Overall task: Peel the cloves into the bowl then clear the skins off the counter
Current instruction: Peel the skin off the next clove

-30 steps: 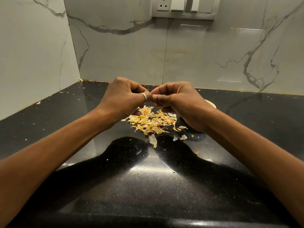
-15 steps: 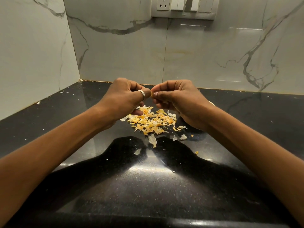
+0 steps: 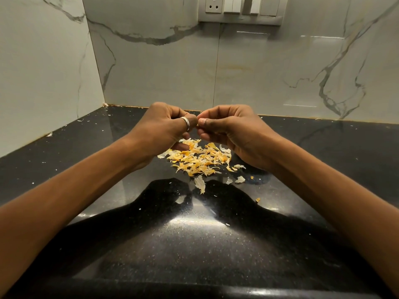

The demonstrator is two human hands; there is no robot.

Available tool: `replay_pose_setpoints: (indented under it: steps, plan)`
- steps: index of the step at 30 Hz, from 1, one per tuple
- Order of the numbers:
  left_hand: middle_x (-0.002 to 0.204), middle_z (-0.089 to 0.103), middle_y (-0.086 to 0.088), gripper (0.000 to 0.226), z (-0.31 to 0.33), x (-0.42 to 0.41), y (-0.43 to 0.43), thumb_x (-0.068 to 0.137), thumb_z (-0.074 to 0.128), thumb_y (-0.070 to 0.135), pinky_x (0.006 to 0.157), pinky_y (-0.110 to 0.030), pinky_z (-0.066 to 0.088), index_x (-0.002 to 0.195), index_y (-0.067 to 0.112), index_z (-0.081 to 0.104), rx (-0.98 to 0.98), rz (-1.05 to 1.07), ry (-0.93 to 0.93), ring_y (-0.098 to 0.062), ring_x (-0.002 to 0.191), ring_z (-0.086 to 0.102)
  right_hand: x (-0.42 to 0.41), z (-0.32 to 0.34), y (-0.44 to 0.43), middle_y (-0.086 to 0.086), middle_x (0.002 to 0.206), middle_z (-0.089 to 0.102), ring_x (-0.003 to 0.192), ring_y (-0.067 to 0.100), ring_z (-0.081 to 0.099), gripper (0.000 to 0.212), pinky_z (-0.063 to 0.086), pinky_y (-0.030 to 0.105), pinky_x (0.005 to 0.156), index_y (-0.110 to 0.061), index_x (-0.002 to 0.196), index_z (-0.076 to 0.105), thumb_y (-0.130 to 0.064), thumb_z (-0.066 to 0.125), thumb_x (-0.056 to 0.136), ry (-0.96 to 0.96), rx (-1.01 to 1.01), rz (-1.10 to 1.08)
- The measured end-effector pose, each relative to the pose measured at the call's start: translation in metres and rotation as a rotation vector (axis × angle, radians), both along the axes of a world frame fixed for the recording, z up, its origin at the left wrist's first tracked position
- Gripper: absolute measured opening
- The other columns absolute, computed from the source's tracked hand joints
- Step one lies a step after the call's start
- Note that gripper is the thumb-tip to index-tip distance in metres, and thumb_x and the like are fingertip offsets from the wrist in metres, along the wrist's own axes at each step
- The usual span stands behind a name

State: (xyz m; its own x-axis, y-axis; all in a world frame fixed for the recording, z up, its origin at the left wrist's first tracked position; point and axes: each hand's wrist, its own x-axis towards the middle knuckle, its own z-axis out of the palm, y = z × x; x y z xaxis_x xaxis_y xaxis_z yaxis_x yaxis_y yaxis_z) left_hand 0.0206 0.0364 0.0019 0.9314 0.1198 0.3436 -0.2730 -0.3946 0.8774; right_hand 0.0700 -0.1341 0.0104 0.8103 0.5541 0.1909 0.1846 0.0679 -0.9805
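Note:
My left hand [image 3: 164, 130], with a silver ring on the thumb, and my right hand [image 3: 233, 130] meet fingertip to fingertip above the black counter [image 3: 194, 244]. Both pinch a small garlic clove [image 3: 197, 124], almost wholly hidden between the fingers. Under the hands lies a pile of yellow and white garlic skins [image 3: 198, 160]. A few loose skins [image 3: 199, 184] lie just in front of the pile. The bowl is hidden behind my right hand.
Marble-look tiled walls meet in a corner at the back left. A socket and switch plate [image 3: 239, 9] sits high on the back wall. Tiny skin flecks [image 3: 49, 134] dot the counter near the left wall.
Both hands have risen slightly above the pile while staying pinched together. My right hand now covers the bowl rim that showed one second ago.

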Motion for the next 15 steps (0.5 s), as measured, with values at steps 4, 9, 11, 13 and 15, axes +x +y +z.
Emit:
replay_pose_setpoints:
  steps: [4,9,11,13,15]
  plan:
    - [0.079,0.059,-0.007,0.019,0.0009,0.0003,-0.0012,0.099,0.059,0.020,0.053,-0.024,0.058,0.093,0.004,0.068,-0.078,-0.006,0.025,-0.005,0.059,0.059,-0.0006,0.0003,-0.0002,0.009,0.084,0.069,0.069,0.012,0.066,0.012,0.059,0.022,0.069,-0.001,0.097,0.068,0.005,0.058,0.095,0.024,0.023,0.013]
    - [0.077,0.056,-0.006,0.020,0.0021,-0.0003,-0.0006,0.099,0.059,0.020,0.053,-0.025,0.057,0.089,0.005,0.067,-0.111,-0.019,0.050,-0.006,0.060,0.057,0.0009,-0.0001,0.0008,0.008,0.085,0.067,0.071,0.010,0.066,0.011,0.057,0.020,0.065,-0.001,0.099,0.068,0.003,0.058,0.095,0.029,0.058,-0.009]
    - [0.077,0.057,-0.006,0.019,0.0023,-0.0005,-0.0002,0.099,0.059,0.019,0.053,-0.025,0.058,0.090,0.004,0.067,-0.114,-0.026,0.067,-0.006,0.059,0.057,0.0018,0.0002,0.0001,0.006,0.085,0.067,0.072,0.009,0.066,0.011,0.056,0.020,0.064,-0.003,0.099,0.068,0.001,0.059,0.095,0.021,0.067,-0.025]
    - [0.079,0.057,-0.006,0.017,0.0022,-0.0004,-0.0001,0.099,0.061,0.019,0.054,-0.026,0.058,0.091,0.005,0.068,-0.112,-0.029,0.086,-0.006,0.059,0.058,0.0030,0.0001,-0.0008,0.003,0.084,0.068,0.073,0.008,0.066,0.010,0.055,0.020,0.063,-0.007,0.098,0.068,-0.002,0.061,0.095,0.007,0.069,-0.045]
    - [0.081,0.059,-0.007,0.016,0.0023,-0.0003,-0.0005,0.098,0.062,0.018,0.054,-0.028,0.058,0.091,0.006,0.070,-0.115,-0.032,0.095,-0.006,0.059,0.058,0.0040,-0.0004,-0.0013,0.001,0.084,0.068,0.073,0.007,0.066,0.009,0.054,0.020,0.061,-0.010,0.099,0.069,-0.005,0.062,0.095,-0.015,0.064,-0.062]
